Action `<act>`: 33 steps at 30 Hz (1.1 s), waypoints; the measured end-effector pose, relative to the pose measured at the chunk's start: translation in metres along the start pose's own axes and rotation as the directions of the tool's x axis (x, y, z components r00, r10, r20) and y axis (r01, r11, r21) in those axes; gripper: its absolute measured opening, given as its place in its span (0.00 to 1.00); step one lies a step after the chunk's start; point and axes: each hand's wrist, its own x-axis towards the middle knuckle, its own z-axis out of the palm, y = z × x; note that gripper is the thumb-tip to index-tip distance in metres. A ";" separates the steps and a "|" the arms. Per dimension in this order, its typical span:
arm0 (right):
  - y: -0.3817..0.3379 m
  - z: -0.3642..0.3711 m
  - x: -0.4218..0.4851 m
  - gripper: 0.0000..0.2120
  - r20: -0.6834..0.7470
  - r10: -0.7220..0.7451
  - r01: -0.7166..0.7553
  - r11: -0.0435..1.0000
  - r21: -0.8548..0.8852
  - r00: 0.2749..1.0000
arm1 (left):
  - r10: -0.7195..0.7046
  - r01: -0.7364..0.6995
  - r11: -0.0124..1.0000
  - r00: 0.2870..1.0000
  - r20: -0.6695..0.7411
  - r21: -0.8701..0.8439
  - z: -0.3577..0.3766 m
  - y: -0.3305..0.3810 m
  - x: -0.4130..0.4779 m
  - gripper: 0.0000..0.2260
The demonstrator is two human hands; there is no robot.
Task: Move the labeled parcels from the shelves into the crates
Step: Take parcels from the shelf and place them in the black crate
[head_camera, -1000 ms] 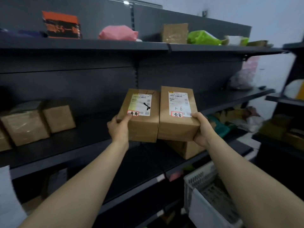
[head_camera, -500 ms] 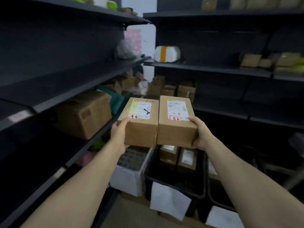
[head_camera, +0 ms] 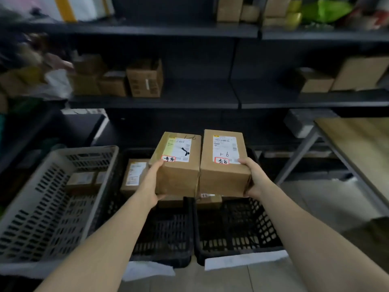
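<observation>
**Two labeled parcels held over the black crates, not yet set down**

I had the left hand (head_camera: 150, 182) gripping the near outer corner of the left parcel (head_camera: 179, 167) and the right hand (head_camera: 255, 178) gripping the same corner of the right parcel (head_camera: 225, 165). Each thumb lay on the top face beside a red-bordered sticker. The other fingers curled under the boxes, mostly out of my sight. The two cardboard boxes were pressed side to side between the hands, shipping labels up, touching no surface.

Directly beneath the fingers sat the left black crate (head_camera: 164, 234) and the right black crate (head_camera: 237, 232), rims touching. The seam between the held boxes hung roughly over that join. Just outside the left fingers, a labeled box (head_camera: 133, 175) stood inside the left black crate, and more cardboard showed under the held pair. Farther out on that side, the grey crate (head_camera: 42, 207) held a few small labeled boxes (head_camera: 81, 180).

So I judged some parcels already delivered, and these two off the shelves but not yet in a crate. Beyond the fingertips, the shelves (head_camera: 157, 102) carried more cardboard boxes (head_camera: 145, 80), so plenty looked left to move. Blur kept me from checking whether those had labels.
</observation>
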 end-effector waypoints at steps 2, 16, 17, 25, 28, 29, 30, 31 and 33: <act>0.019 -0.014 0.029 0.21 -0.066 0.067 -0.062 0.995 0.077 0.996 | 0.001 -0.001 0.999 1.000 -0.001 0.036 0.021 -0.013 0.017 0.18; 0.199 -0.022 0.181 0.39 -0.274 0.516 -0.334 0.795 0.507 0.811 | 0.220 -0.268 0.914 0.958 0.183 0.305 0.070 -0.076 0.147 0.10; 0.204 -0.018 0.186 0.30 -0.234 0.541 -0.398 0.793 0.461 0.808 | 0.229 -0.284 0.906 0.953 0.200 0.314 0.070 -0.080 0.152 0.12; 0.260 -0.021 0.256 0.46 -0.487 0.511 -0.229 0.819 0.526 0.708 | 0.225 -0.298 0.907 0.940 0.255 0.299 0.078 -0.096 0.175 0.14; 0.247 -0.027 0.254 0.41 -0.554 0.397 -0.173 0.894 0.413 0.732 | 0.234 -0.316 0.903 0.930 0.284 0.292 0.082 -0.097 0.176 0.11; 0.247 -0.029 0.257 0.38 -0.548 0.374 -0.186 0.911 0.369 0.748 | 0.235 -0.322 0.902 0.926 0.296 0.289 0.082 -0.098 0.177 0.12; 0.244 -0.028 0.256 0.36 -0.542 0.367 -0.220 0.922 0.318 0.756 | 0.232 -0.323 0.901 0.923 0.308 0.290 0.083 -0.099 0.177 0.12; 0.245 -0.028 0.258 0.36 -0.535 0.356 -0.241 0.931 0.275 0.766 | 0.232 -0.326 0.900 0.920 0.315 0.289 0.084 -0.099 0.176 0.11; 0.240 -0.027 0.258 0.36 -0.482 0.380 -0.293 0.923 0.248 0.789 | 0.241 -0.341 0.892 0.914 0.325 0.296 0.086 -0.100 0.176 0.08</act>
